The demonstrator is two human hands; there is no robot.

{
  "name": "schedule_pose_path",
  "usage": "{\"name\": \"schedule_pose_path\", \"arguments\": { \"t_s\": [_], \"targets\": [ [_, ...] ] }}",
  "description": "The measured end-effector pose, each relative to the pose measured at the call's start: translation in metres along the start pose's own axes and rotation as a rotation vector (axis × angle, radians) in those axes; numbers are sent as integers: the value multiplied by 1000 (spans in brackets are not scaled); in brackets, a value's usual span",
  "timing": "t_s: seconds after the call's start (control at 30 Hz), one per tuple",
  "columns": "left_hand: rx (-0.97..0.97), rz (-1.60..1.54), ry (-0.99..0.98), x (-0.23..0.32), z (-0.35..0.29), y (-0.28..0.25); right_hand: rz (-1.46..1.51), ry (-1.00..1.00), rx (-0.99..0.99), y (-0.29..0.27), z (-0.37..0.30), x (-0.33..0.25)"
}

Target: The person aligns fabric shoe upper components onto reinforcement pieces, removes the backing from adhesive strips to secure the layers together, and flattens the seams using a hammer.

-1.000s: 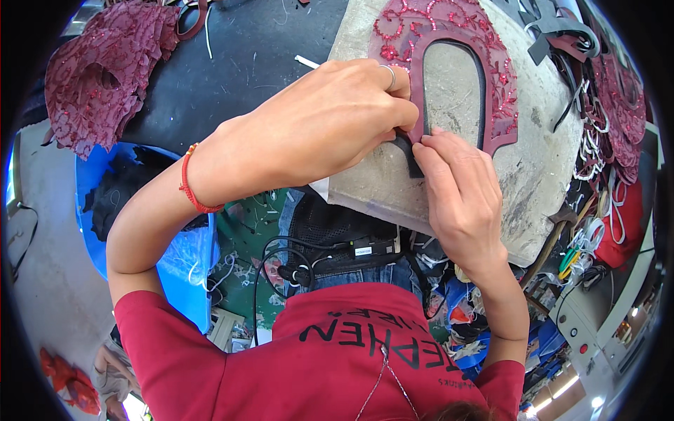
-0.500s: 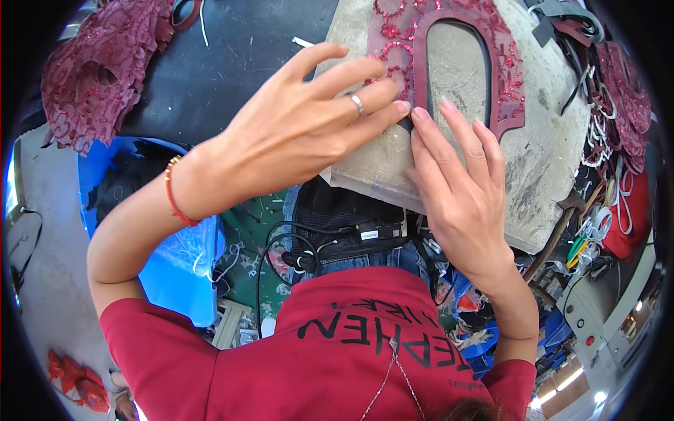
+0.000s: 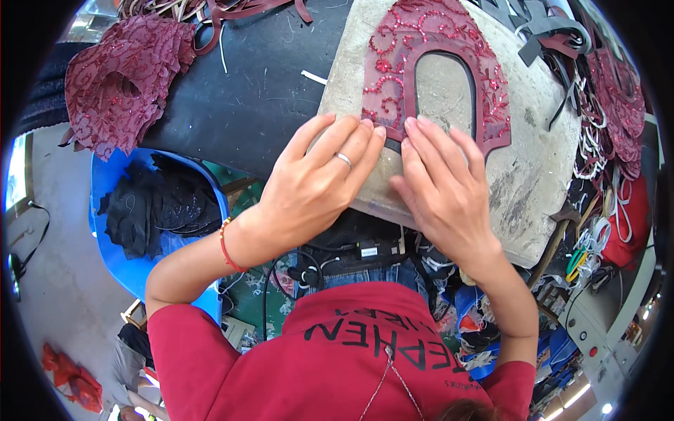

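A burgundy, sequinned lace shoe upper (image 3: 425, 31), shaped like a horseshoe, lies flat on a pale stone slab (image 3: 537, 140). Smooth burgundy binding (image 3: 411, 88) runs round its inner opening, with a dark edge inside. My left hand (image 3: 316, 172) rests its extended fingertips on the near end of the upper's left leg. Close beside it, my right hand (image 3: 449, 186) has its fingers laid out flat, the fingertips at the same end by the binding. Neither hand is wrapped round anything; the undersides of the fingers are hidden.
Stacked burgundy lace pieces (image 3: 119, 74) sit at the left edge of the black work surface (image 3: 239, 105). Below stands a blue bin (image 3: 116, 245) holding black scraps (image 3: 165, 203). More lace pieces (image 3: 614, 112) and grey strips (image 3: 554, 31) crowd the right side. Another person (image 3: 130, 358) shows at lower left.
My left hand has come down and lowered its fingertips onto the upper's left leg. My right fingers have shifted slightly left and lie flatter. The view has shifted, showing more of the upper.
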State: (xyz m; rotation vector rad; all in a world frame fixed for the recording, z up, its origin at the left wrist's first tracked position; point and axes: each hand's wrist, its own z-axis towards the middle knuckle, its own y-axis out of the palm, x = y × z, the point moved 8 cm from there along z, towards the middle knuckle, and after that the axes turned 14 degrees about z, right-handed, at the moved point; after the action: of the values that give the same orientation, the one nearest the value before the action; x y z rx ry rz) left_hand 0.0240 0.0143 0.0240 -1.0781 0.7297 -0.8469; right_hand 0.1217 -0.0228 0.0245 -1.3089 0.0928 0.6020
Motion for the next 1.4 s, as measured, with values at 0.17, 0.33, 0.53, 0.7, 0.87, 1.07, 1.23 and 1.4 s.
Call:
{"name": "schedule_pose_path", "arguments": {
  "t_s": [0.17,0.33,0.53,0.7,0.87,1.07,1.23,1.4],
  "targets": [
    [-54,5,37,-1,6,7,121,76,115,-39,5,34],
    [27,-69,-91,-1,-5,3,127,721,774,-135,-154,128],
    [96,-131,-187,-3,-6,5,-346,1085,574,-110,-300,147],
    [129,-87,-211,-1,-14,7,-381,933,579,-128,-280,133],
    [164,-51,-205,1,-16,8,367,940,859,-125,-166,60],
    [156,-90,-238,-2,-17,10,143,589,-16,-36,-61,11],
    [163,-100,-234,0,-16,9,130,554,211,-52,-63,18],
    [158,-111,-226,-5,-14,14,329,705,139,-46,-29,51]
  ]
}}
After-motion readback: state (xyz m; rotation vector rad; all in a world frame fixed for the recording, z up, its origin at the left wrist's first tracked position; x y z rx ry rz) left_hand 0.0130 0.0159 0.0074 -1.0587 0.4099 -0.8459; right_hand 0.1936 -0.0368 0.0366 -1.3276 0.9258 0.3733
